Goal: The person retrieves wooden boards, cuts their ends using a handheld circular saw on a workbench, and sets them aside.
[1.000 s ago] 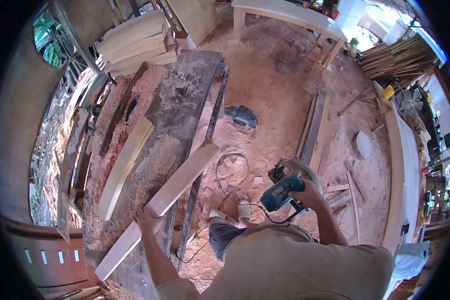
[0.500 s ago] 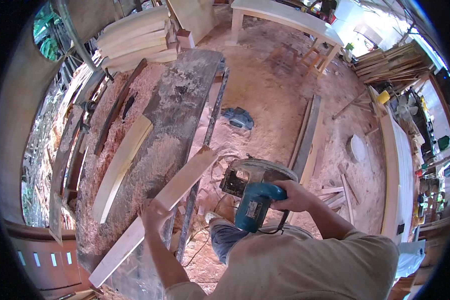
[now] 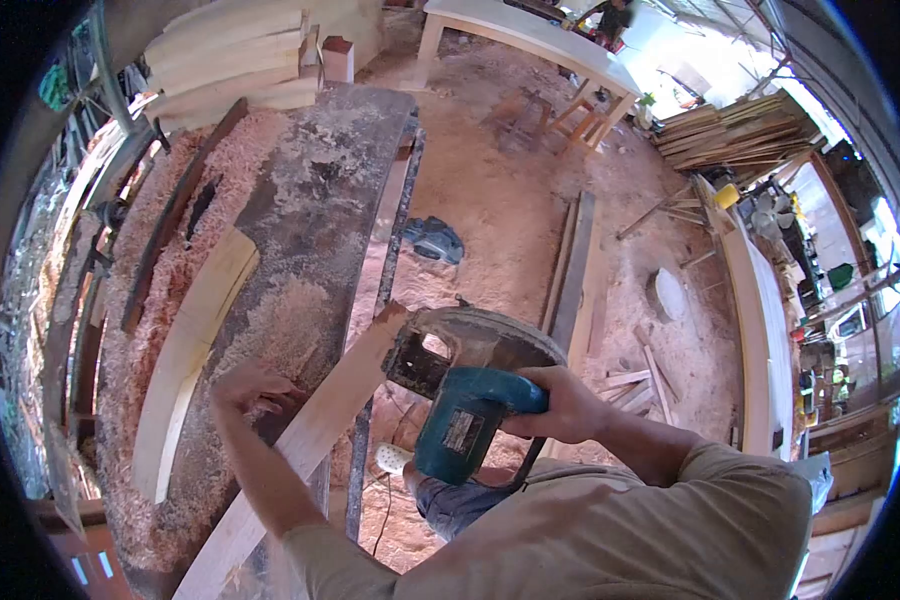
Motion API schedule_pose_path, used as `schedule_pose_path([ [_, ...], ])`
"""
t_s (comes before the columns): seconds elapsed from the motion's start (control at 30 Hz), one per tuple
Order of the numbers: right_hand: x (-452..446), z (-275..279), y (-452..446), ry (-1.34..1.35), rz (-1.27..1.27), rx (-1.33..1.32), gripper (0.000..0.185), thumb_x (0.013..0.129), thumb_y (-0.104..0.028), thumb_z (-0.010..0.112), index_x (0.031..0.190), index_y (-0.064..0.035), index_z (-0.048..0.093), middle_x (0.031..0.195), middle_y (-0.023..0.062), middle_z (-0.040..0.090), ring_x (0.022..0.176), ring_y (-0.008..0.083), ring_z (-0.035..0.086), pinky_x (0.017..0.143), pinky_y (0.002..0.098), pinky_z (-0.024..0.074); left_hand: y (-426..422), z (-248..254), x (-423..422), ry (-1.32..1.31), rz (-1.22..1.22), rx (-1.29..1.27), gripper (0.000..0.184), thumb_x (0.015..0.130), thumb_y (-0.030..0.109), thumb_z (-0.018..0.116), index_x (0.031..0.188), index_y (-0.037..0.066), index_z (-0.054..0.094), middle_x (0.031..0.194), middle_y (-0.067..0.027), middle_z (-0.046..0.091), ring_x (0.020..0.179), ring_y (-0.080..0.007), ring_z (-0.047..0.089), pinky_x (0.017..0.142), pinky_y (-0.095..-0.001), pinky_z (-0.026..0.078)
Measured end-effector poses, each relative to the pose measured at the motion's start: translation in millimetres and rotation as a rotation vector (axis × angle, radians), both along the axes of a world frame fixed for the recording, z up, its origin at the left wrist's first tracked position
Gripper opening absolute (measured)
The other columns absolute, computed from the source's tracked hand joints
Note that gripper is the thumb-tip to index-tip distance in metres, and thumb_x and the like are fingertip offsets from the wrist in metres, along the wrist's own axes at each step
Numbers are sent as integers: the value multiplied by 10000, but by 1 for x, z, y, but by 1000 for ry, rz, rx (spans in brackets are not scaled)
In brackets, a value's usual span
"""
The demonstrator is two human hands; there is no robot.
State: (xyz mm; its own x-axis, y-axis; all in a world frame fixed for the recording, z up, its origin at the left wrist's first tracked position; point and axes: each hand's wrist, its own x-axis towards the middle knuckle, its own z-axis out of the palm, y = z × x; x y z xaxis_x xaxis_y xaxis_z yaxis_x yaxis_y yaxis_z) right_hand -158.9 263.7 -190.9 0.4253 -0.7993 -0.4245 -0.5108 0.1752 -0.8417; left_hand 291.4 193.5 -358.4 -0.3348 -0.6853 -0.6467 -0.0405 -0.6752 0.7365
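Observation:
My right hand (image 3: 562, 405) is wrapped round the handle of a teal circular saw (image 3: 462, 425). The saw's dusty base plate and guard are at the near end of a long pale wooden board (image 3: 342, 400), by its dark-tipped end; whether they touch I cannot tell. This board lies slantwise over the workbench (image 3: 305, 225) and sticks out past its right edge. My left hand (image 3: 258, 388) is off the board, over the sawdust on the bench, with its fingers apart and nothing in them. A curved pale plank (image 3: 195, 350) lies to its left.
Several thick pale planks (image 3: 225, 60) are stacked at the bench's far end. A dark power tool (image 3: 432, 240) lies on the dusty floor beyond the saw. Long beams (image 3: 570, 265) and offcuts (image 3: 640, 385) lie to the right. A pale table (image 3: 530, 40) stands at the back.
My left hand has let go of the board and moved left over the bench. The saw in my right hand has come closer to the board's end. The whole view has shifted.

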Motion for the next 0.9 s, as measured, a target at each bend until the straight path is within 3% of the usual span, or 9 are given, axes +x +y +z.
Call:
schedule_pose_path([
  [0.13, 14, -6, 1, -2, 8, 35, 406, 791, -201, 779, 1104, 4, 622, 906, 57, 658, 852, 123, 574, 779, 314, 481, -6, -11, 9, -68, -33, 153, 529, 741, 205, 800, 1097, -47, 500, 928, -201, 693, 691, -291, 695, 600, -373, 581],
  [0.23, 21, -5, 5, -21, -6, -7, 417, 793, -204, 778, 1114, 9, 619, 913, 62, 661, 854, 126, 575, 784, 317, 481, -5, 3, 5, -140, -20, 93, 502, 738, 227, 805, 1067, -51, 549, 894, -196, 699, 687, -266, 695, 589, -358, 576],
  [0.43, 23, -9, 9, 126, 11, -44, 429, 787, -211, 780, 1111, 21, 619, 920, 65, 664, 853, 127, 577, 782, 321, 481, -5, 0, 2, -221, -189, 47, 420, 687, 204, 836, 933, -21, 580, 819, -181, 699, 673, -253, 692, 582, -360, 568],
  [0.5, 22, -15, 11, 91, -34, 7, 410, 786, -208, 776, 1094, 15, 624, 916, 64, 663, 843, 126, 575, 774, 323, 481, -5, -4, 0, -309, -286, -74, 372, 672, 194, 842, 862, -9, 594, 814, -153, 704, 680, -229, 691, 593, -358, 563],
  [0.63, 21, -27, 21, 109, -40, 31, 380, 785, -200, 768, 1075, 3, 628, 914, 60, 662, 839, 123, 572, 773, 322, 481, -5, -10, -1, -299, -287, -82, 356, 659, 183, 850, 837, -11, 611, 807, -128, 707, 679, -219, 687, 596, -359, 560],
  [0.7, 24, -31, 26, 76, -34, -11, 317, 801, -156, 765, 1045, -4, 632, 902, 5, 635, 847, 89, 548, 777, 284, 468, -6, -9, -3, -273, -296, -60, 351, 655, 172, 854, 827, -2, 601, 796, -116, 704, 671, -223, 685, 580, -363, 555],
  [0.9, 27, -34, 35, 71, -60, 36, 310, 799, -169, 767, 1030, -12, 632, 927, 10, 641, 878, 96, 549, 808, 296, 458, -3, -6, -3, -217, -259, -34, 311, 691, 172, 829, 834, 1, 612, 795, -115, 704, 683, -221, 691, 601, -363, 569],
])
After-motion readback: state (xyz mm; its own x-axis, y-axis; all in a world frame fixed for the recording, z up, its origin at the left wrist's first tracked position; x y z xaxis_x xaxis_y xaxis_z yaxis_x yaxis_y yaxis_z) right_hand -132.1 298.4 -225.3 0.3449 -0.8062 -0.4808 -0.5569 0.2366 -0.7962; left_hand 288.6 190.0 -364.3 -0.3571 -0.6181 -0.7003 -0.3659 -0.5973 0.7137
